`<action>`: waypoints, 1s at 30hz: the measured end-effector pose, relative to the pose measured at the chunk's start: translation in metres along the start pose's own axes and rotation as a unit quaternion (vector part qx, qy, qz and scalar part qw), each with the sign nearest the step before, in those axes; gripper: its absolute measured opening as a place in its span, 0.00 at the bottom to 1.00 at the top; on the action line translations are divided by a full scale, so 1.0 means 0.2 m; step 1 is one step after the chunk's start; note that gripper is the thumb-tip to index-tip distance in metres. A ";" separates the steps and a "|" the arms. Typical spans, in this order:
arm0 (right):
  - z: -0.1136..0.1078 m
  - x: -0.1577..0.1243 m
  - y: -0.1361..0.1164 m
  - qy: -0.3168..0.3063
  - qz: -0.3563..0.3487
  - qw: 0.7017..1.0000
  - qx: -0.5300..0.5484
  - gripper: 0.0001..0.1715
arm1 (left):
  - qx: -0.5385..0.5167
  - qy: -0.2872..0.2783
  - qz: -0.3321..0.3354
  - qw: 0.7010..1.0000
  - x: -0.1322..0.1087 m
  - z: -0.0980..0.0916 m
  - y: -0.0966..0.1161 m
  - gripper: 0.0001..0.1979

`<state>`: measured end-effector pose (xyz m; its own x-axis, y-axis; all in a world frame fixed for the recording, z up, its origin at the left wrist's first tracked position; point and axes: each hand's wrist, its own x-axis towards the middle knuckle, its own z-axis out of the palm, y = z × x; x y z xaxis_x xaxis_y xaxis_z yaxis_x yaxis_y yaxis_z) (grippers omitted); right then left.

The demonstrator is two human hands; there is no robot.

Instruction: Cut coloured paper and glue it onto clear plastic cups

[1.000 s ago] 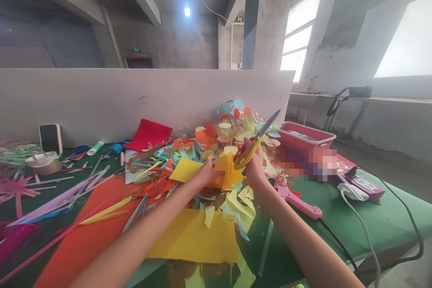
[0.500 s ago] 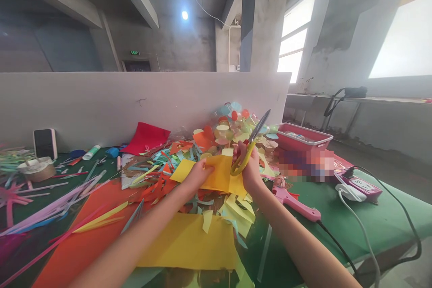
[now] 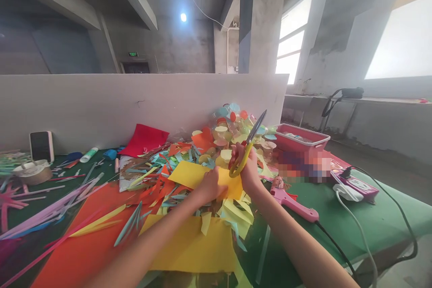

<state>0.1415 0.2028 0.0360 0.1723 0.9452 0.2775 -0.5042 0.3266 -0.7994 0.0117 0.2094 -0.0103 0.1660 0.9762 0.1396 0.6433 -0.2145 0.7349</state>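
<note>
My left hand (image 3: 209,185) is closed on a strip of yellow paper (image 3: 187,173), with the thumb and fingers near its middle. My right hand (image 3: 249,171) is wrapped round yellow-handled scissors (image 3: 240,162), whose metal blades point up and away from the paper. The right end of the strip reaches my right hand; whether those fingers also pinch it I cannot tell. Below my hands, a larger yellow sheet (image 3: 199,252) lies flat, partly covered by my left forearm. Pale yellow offcuts (image 3: 236,211) and orange scraps (image 3: 153,193) are heaped around.
Behind my hands stands a pile of cups with coloured paper discs (image 3: 229,121). A pink glue gun (image 3: 297,206), a power strip (image 3: 362,184) with cables and a red basket (image 3: 302,137) are right. A phone (image 3: 42,146), a tape roll (image 3: 33,172) and an orange sheet (image 3: 77,238) are left.
My left hand has moved right along the yellow paper strip, closer to my right hand. The scissors stay in my right hand, blades still up. The view has shifted slightly.
</note>
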 end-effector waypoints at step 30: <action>0.06 -0.07 0.10 -0.111 0.046 0.981 -0.150 0.23 | -0.211 0.202 -0.021 0.956 -0.15 -0.44 -0.11 0.31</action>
<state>0.1194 0.1961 0.0217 -0.0673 0.9581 0.2784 -0.2309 0.2566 -0.9386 -0.0744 0.1878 0.0276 -0.2108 0.9346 0.2864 0.2709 -0.2256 0.9358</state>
